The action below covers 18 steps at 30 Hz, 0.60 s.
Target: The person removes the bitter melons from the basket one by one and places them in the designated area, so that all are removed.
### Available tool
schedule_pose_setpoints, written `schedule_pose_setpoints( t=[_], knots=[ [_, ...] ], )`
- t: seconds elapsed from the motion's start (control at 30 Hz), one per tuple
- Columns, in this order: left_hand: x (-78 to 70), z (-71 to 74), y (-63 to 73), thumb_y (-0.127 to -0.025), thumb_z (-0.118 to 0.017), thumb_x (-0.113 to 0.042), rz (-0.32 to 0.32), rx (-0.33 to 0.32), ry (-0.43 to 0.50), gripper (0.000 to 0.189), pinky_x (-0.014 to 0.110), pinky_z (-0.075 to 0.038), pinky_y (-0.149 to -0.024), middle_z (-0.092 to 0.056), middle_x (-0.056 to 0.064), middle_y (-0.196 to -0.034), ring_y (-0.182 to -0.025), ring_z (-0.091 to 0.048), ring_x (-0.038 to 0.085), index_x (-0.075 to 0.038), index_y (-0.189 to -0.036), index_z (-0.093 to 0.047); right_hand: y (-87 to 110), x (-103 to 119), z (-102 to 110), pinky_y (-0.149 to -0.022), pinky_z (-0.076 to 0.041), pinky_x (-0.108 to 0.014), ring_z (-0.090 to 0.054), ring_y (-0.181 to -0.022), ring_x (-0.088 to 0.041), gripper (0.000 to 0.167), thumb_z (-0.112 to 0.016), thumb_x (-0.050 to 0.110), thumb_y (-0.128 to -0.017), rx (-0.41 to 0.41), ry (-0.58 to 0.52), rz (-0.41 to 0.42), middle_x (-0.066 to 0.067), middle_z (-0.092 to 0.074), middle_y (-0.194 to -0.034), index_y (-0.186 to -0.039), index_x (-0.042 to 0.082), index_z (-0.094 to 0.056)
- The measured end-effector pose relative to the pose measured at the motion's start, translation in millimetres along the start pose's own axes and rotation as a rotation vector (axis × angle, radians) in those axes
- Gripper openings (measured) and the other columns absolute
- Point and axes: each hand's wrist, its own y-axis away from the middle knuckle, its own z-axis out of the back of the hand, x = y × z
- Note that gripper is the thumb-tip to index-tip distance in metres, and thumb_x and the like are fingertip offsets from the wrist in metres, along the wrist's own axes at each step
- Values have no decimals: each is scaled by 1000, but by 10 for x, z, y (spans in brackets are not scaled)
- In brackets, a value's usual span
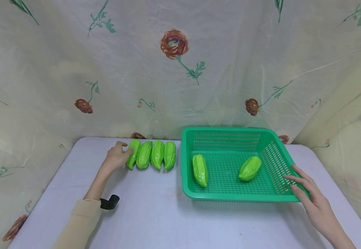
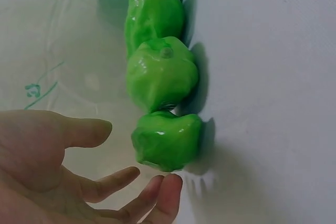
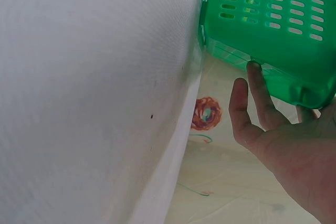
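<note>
In the head view my left hand (image 1: 118, 157) is at the left end of a row of glossy, ridged green bitter gourds. Its spread fingers lie around the leftmost bitter gourd (image 1: 133, 154), fingertips right at its side. The left wrist view shows the thumb (image 2: 89, 132) and fingers apart, with that gourd's blunt end (image 2: 167, 141) just beyond them. My right hand (image 1: 315, 200) rests at the near right corner of a green plastic basket (image 1: 245, 197), fingers extended over its rim. Inside the basket lie two bitter gourds, one left (image 1: 200, 170), one right (image 1: 250, 168).
Several more bitter gourds (image 1: 157, 154) stand side by side between my left hand and the basket. A white cloth covers the table (image 1: 149, 214). Flower-patterned sheeting (image 1: 130, 69) hangs behind and along the sides. A black strap piece (image 1: 109, 202) sits at my left wrist.
</note>
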Motion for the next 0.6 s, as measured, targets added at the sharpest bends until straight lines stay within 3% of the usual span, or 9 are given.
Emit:
schedule_pose_setpoints(
  t=[0.07, 0.37, 0.6],
  knots=[
    [-24, 10, 9, -115, -45, -35, -8, -8, 0, 64, 63, -52, -110, -55, 41, -148, -138, -55, 54, 11, -158, -36, -1, 2, -5, -103, -17, 6, -14, -155, 22, 37, -50, 13, -115, 2, -1, -5, 20, -25, -178, -151, 9, -58],
    [-123, 57, 62, -114, -47, -34, -41, -52, -9, 63, 65, -52, -108, -57, 41, -144, -136, -54, 54, 11, -158, -38, 7, 42, -3, -103, -17, 6, -13, -155, 21, 39, -49, 16, -116, 14, 2, -15, 16, -24, -179, -153, 10, -57],
    [-260, 46, 72, -114, -49, -33, -103, -82, -4, 60, 66, -49, -112, -54, 39, -148, -140, -52, 54, 8, -157, -41, 1, 22, 6, -104, -17, 6, -15, -157, 19, 37, -50, 13, -115, -2, -2, 8, 13, -27, -179, -151, 9, -59]
  ],
)
